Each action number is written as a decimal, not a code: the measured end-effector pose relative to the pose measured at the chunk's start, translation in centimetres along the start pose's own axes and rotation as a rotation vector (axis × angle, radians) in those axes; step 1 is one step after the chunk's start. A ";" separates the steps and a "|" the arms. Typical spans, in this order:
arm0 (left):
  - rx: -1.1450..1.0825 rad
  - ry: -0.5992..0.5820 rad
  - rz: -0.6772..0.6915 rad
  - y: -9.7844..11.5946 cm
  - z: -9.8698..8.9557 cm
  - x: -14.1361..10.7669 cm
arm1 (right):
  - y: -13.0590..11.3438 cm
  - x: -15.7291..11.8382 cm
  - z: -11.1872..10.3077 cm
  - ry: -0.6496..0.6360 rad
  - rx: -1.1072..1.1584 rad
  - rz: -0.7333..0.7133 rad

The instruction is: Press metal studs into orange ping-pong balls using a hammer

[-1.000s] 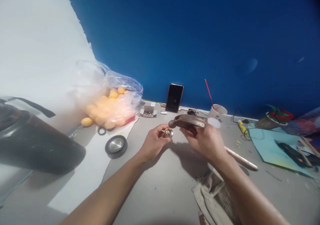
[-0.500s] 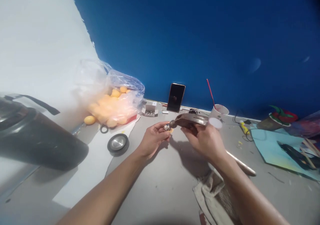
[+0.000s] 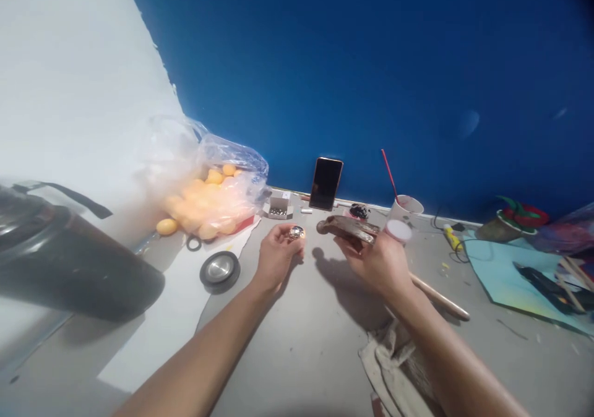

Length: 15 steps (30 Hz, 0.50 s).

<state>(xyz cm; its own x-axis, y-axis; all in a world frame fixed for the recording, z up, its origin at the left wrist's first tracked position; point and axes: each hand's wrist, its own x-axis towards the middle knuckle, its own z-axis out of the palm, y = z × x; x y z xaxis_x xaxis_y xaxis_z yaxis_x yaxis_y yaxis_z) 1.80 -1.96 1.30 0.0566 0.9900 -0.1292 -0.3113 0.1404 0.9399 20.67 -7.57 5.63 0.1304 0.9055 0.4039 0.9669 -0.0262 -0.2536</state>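
My left hand (image 3: pixel 277 253) is closed, with fingertips and thumb pinching a small round shiny silvery piece (image 3: pixel 297 233) with a bumpy surface. To its right, my right hand (image 3: pixel 378 259) is wrapped round a long dark-brown tool (image 3: pixel 350 228) with a ball-shaped tip pointing left. The tip is held above the table, apart from the silvery piece. A smooth golden-brown rod (image 3: pixel 440 296) extends from behind my right hand; whether it belongs to the tool, I cannot tell. A pale round disc (image 3: pixel 399 231) shows just above that hand.
Yellow balls fill a clear plastic bag (image 3: pixel 232 151) at left, behind a round metal lid (image 3: pixel 219 270) and a dark bottle (image 3: pixel 78 262). At the back are a box of silvery beads (image 3: pixel 278 209), a phone (image 3: pixel 326 184) and a cup (image 3: pixel 411 205). A cloth (image 3: pixel 394 367) lies in front.
My left hand has drawn slightly left with the silvery piece. The tool's ball tip, which was at or against that piece, now stands apart from it.
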 end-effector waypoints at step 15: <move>-0.012 -0.051 0.065 1.1 0.2 -0.4 | -0.1 0.4 2.6 -0.431 0.042 -0.071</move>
<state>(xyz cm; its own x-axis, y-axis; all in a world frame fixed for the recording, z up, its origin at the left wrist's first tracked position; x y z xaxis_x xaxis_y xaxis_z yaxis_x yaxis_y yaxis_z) 1.59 -2.23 2.41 0.0845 0.9951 -0.0514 -0.3273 0.0764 0.9418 20.08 -6.16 3.53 -0.0482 0.9986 0.0198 0.9593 0.0518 -0.2777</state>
